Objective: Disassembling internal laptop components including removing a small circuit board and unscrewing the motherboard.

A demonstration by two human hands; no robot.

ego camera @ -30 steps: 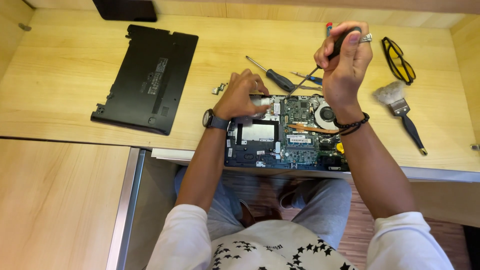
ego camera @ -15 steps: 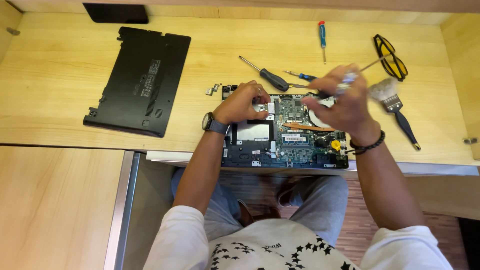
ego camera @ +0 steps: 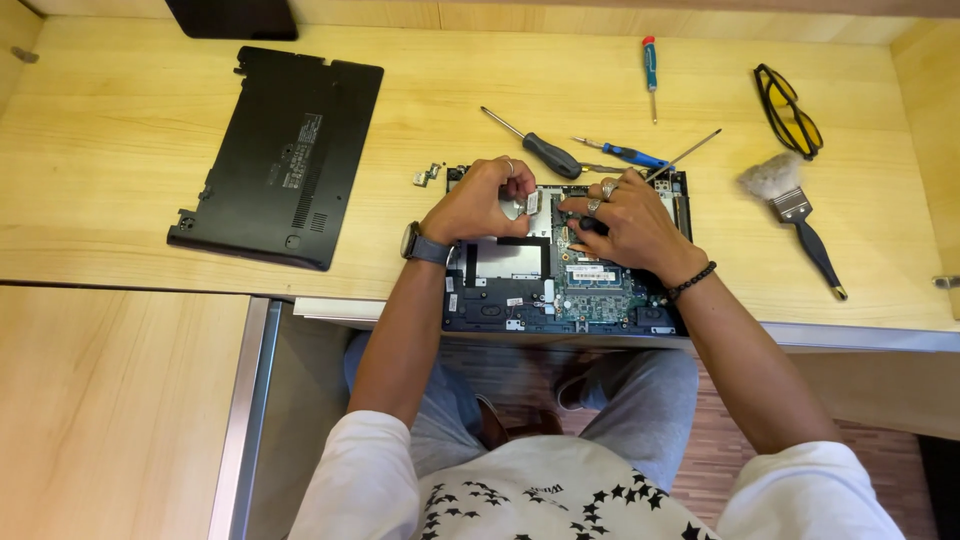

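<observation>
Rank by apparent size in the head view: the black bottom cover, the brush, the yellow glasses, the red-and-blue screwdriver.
1. black bottom cover, by far the largest
2. brush
3. yellow glasses
4. red-and-blue screwdriver, the smallest, though nearly as long as the glasses

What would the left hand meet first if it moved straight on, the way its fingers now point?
Probably the right hand: the left hand points across the open laptop toward it, though heights are unclear.

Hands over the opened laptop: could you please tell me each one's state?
Left hand: closed, pinching a small silver part.
Right hand: curled, gripping a thin metal-shafted tool.
</observation>
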